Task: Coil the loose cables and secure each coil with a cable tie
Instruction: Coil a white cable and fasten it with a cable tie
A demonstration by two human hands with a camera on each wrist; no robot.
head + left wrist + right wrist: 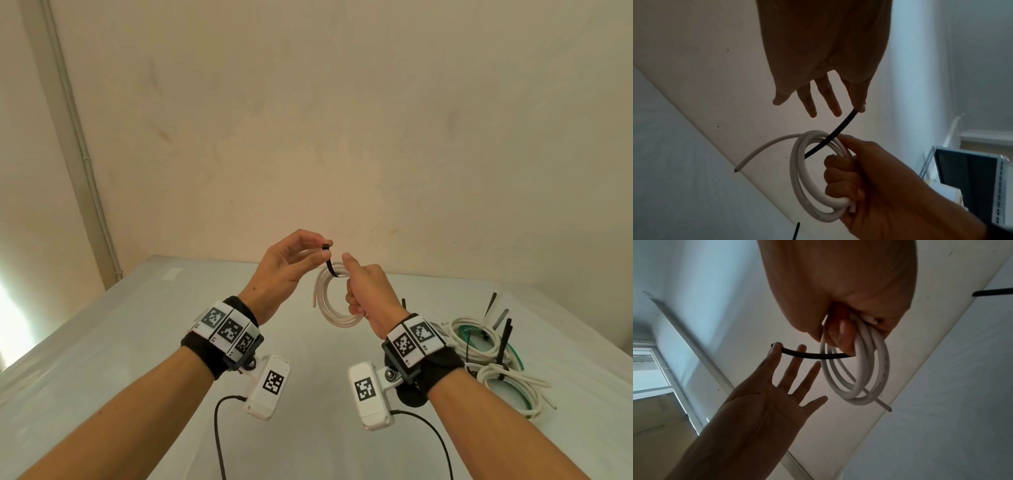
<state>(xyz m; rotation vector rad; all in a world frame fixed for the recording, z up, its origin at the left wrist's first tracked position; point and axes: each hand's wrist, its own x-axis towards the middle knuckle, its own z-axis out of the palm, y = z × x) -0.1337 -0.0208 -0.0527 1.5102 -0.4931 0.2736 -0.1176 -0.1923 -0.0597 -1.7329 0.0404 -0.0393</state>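
Above the table my right hand [356,286] grips a small white cable coil [327,305] in its fist, thumb up beside the top of the coil. A black cable tie [331,266] runs from the coil's top up to my left hand [324,249], which pinches the tie's free end between thumb and forefinger; its other fingers are spread straight. In the left wrist view the tie [835,132] passes through the coil [797,175]. In the right wrist view the tie [813,356] meets the coil [866,369] at my fingers. One cut cable end [740,167] sticks out loose.
At the right of the grey table [137,342] lie tied white coils [474,339] [510,390], one with green wire, black tie tails standing up. Another black tie [992,292] shows at the table's edge. The wall is close behind. A metal shelf [999,186] stands to the right.
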